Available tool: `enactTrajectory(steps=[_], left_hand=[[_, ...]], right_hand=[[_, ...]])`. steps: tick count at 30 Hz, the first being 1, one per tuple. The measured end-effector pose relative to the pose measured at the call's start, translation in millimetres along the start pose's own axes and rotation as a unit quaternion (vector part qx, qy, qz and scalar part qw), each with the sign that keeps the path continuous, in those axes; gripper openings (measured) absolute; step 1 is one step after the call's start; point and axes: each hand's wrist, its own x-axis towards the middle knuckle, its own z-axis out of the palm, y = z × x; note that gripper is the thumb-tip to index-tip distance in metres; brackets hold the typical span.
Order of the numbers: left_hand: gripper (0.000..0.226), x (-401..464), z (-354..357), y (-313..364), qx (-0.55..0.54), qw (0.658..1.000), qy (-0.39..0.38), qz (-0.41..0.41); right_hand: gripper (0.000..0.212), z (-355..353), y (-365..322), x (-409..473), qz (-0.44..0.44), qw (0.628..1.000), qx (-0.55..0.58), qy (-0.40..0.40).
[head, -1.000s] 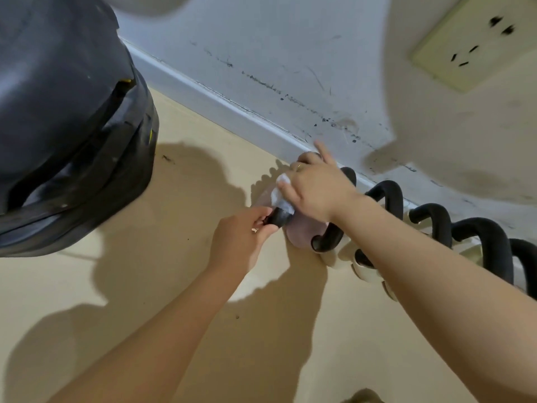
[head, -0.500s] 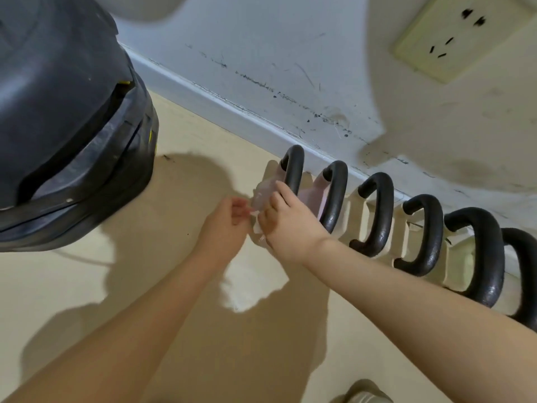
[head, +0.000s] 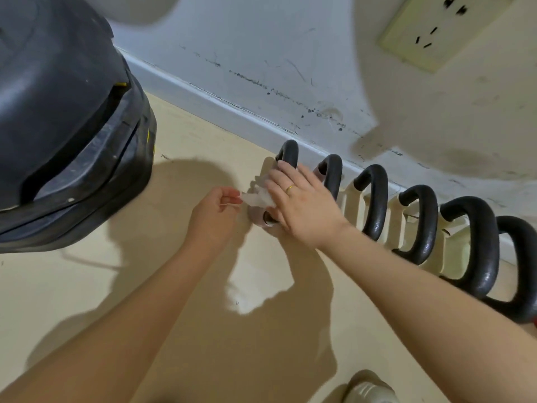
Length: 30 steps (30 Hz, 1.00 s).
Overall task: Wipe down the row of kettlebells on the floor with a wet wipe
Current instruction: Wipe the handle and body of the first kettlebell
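Black-handled kettlebells (head: pixel 374 205) line the skirting board, and I'm at the leftmost, pinkish one (head: pixel 263 219). My right hand (head: pixel 302 205) lies flat over it, fingers straight, pressing the wet wipe (head: pixel 257 198) down; my left hand (head: pixel 215 212) pinches its loose corner. I should keep it taut and wipe round the handle base

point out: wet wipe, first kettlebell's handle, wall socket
wet wipe (head: pixel 257 198), head view, crumpled middle between the two hands
first kettlebell's handle (head: pixel 289 152), head view, top of the black loop
wall socket (head: pixel 430 30), head view, centre of the faceplate
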Motion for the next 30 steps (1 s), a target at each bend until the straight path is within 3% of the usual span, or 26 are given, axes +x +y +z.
enactTrajectory(steps=[2, 4, 7, 9, 11, 13, 15, 16, 18, 20, 21, 24, 28, 30], left_hand=[[0.031, -3, 5, 7, -0.017, 1.0, -0.016, -0.004], [0.031, -6, 11, 16, -0.042, 0.999, -0.025, -0.004], [0.032, -8, 14, 27, -0.031, 0.999, -0.016, 0.013], [0.04, -7, 12, 33, 0.007, 0.999, -0.034, 0.009], [0.044, -7, 12, 41, 0.037, 0.996, -0.08, 0.005], [0.044, -7, 16, 53, 0.09, 0.989, -0.115, 0.018], [0.043, -3, 21, 64, 0.155, 0.978, -0.137, 0.025], [0.043, 0, 23, 68, 0.176, 0.972, -0.156, 0.021], [0.045, 5, 27, 74, 0.184, 0.958, -0.218, 0.017], [0.058, 8, 32, 77, 0.191, 0.95, -0.246, 0.016], [0.065, 9, 33, 78, 0.201, 0.95, -0.238, 0.011], [0.055, 12, 37, 73, 0.221, 0.959, -0.179, 0.009], [0.045, 11, 40, 66, 0.256, 0.951, -0.165, 0.046], [0.04, 11, 40, 62, 0.294, 0.939, -0.163, 0.073]], right_hand=[[0.049, 8, -25, -9, 0.025, 0.998, 0.06, -0.002], [0.045, 6, -36, -6, 0.007, 0.999, 0.043, -0.023], [0.049, -2, -12, 23, 0.135, 0.97, 0.199, -0.019], [0.048, -2, 5, 41, 0.217, 0.912, 0.349, -0.013], [0.046, 0, 10, 50, 0.242, 0.845, 0.476, 0.022], [0.048, -2, -4, 48, 0.29, 0.742, 0.601, 0.07], [0.054, 5, -15, 46, 0.338, 0.702, 0.619, 0.1], [0.059, 8, -16, 47, 0.348, 0.698, 0.618, 0.097], [0.062, 12, -7, 58, 0.382, 0.65, 0.654, 0.071], [0.055, 9, 15, 76, 0.386, 0.648, 0.656, 0.031], [0.049, 7, 27, 84, 0.401, 0.629, 0.664, 0.037], [0.037, -3, 48, 89, 0.45, 0.625, 0.633, 0.083], [0.024, -9, 66, 70, 0.47, 0.681, 0.523, 0.204], [0.019, -9, 71, 68, 0.45, 0.701, 0.523, 0.178]])
